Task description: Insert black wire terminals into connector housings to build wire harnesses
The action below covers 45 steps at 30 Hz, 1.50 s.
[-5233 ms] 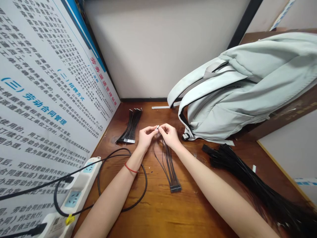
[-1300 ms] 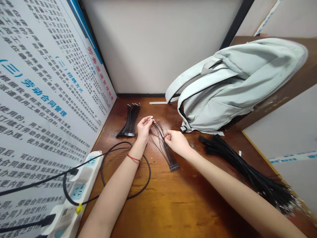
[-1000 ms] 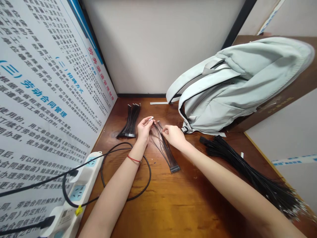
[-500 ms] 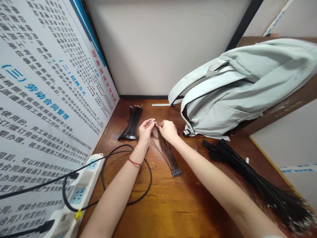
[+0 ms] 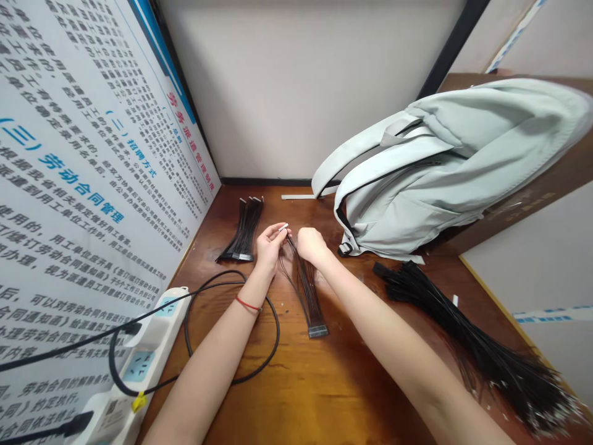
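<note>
Between the finger and thumb of my left hand [image 5: 270, 246] is a small white connector [image 5: 283, 227]. Thin dark wires of a wire harness [image 5: 306, 281] run down from there. The harness ends in a wide black connector [image 5: 318, 332] that lies on the table. My right hand [image 5: 312, 245] is closed in a fist just right of the white connector, close beside the upper wires. Its fingertips are turned away, so what they pinch is hidden. A bundle of similar short harnesses [image 5: 244, 230] lies left of my left hand.
A black cable [image 5: 278, 334] loops on the wooden table [image 5: 296, 395] under my left forearm, near a white power strip [image 5: 172, 330]. A long bundle of black wires [image 5: 445, 318] lies at right. Behind it rests a pale backpack [image 5: 417, 198]. A printed panel [image 5: 106, 154] stands at left.
The wide black connector has swung slightly left and down, so the wires hang straighter. My right hand has turned, its fingertips now hidden. The left hand keeps its pinch on the white connector.
</note>
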{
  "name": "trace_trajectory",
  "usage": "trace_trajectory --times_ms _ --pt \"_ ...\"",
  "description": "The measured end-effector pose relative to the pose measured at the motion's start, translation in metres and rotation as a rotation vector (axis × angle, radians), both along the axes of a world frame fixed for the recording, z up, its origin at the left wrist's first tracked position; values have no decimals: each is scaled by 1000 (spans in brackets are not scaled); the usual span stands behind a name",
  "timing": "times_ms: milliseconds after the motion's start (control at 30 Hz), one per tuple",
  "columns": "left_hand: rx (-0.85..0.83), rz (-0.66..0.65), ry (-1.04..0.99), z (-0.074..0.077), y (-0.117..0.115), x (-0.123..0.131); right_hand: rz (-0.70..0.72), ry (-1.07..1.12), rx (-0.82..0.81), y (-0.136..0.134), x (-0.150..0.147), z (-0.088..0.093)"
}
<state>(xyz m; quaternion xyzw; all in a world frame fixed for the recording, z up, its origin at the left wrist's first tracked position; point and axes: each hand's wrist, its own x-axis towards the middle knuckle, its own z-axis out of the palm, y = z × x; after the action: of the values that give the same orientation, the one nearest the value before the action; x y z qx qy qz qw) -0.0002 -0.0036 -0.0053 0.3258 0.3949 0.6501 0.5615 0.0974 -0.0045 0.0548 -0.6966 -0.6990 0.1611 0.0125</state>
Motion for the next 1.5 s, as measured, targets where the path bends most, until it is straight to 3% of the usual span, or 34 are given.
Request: trace_trajectory --times_ms 100,200,367,500,700,867,1500 --pt "-1 4 -9 1 -1 1 -52 165 116 1 10 -8" --pt "0 8 4 1 -1 1 -124 471 271 0 19 -21" --pt "0 6 29 0 -1 2 -202 1139 249 3 21 -44" --pt "0 36 58 -1 0 4 -196 1406 237 5 19 -54" --pt "6 88 141 1 -2 7 -208 1444 265 5 20 -59" --pt "11 104 170 5 -4 8 -118 1397 304 3 18 -59" --pt "-14 44 141 7 -6 6 -56 1323 396 -1 15 -56"
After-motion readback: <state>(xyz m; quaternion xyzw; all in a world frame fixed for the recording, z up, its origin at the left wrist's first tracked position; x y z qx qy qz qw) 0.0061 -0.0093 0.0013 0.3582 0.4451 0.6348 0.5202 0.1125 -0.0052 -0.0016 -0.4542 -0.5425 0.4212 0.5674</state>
